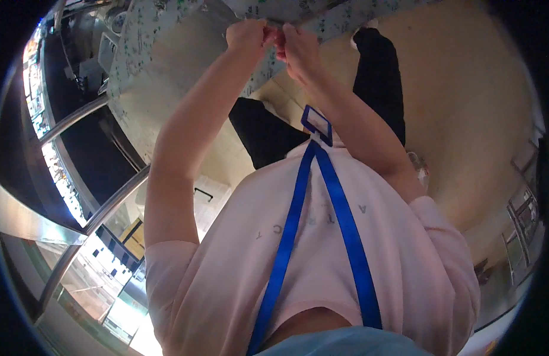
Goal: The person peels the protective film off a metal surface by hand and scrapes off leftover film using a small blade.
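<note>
My left hand [246,34] and my right hand [300,48] meet at the top of the head view, over the edge of a table covered with a pale patterned sheet [150,53]. The fingers of both hands are curled in and pressed close together, with reddish fingertips between them. Whatever they hold, if anything, is too small and too hidden to make out. A dark greyish strip [275,22] shows just behind the fingers.
A blue lanyard [348,237] with a badge [316,126] hangs over my pale shirt. My legs in black trousers [378,83] are below the table edge. Metal rails [117,199] run along the left, and rack-like frames [521,219] stand at the right.
</note>
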A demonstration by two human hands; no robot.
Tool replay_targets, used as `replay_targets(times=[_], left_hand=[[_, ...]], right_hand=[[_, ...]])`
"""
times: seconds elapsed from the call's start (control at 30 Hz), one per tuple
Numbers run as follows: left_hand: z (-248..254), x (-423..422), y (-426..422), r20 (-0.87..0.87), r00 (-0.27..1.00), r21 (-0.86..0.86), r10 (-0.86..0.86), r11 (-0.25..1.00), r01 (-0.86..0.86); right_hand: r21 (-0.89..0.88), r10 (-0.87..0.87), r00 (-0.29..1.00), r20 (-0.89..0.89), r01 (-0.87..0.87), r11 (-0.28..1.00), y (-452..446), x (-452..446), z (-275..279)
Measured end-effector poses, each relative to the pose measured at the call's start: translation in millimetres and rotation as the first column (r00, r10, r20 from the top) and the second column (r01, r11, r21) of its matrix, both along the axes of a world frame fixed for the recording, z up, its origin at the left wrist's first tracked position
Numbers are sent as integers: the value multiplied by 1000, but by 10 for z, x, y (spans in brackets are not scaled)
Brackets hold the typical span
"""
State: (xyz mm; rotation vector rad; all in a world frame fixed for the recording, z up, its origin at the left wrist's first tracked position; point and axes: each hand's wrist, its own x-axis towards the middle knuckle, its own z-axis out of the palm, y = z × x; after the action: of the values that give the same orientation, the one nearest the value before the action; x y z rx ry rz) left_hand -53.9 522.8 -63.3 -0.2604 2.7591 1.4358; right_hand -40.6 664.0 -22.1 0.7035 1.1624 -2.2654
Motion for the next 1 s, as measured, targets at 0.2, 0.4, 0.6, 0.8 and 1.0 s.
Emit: replay_targets(times=[0.2,0.4,0.6,0.8,1.0], left_hand=[[678,74,500,571,730,435,376,615,-657],[775,7,664,566,646,328,513,579,-747],[411,-130,579,479,640,367,600,525,-768],[611,-128,738,494,581,391,647,431,-813],[544,-178,724,501,553,401,666,388,-830]], right_hand=[[-58,73,996,56,-70,996,118,102,-73],[-49,89,993,81,-85,995,152,-19,-50],[-102,80,996,39,-76,992,156,-115,-165],[-39,97,994,41,-95,995,208,-181,-95],[57,145,989,15,-146,988,199,-245,-84]])
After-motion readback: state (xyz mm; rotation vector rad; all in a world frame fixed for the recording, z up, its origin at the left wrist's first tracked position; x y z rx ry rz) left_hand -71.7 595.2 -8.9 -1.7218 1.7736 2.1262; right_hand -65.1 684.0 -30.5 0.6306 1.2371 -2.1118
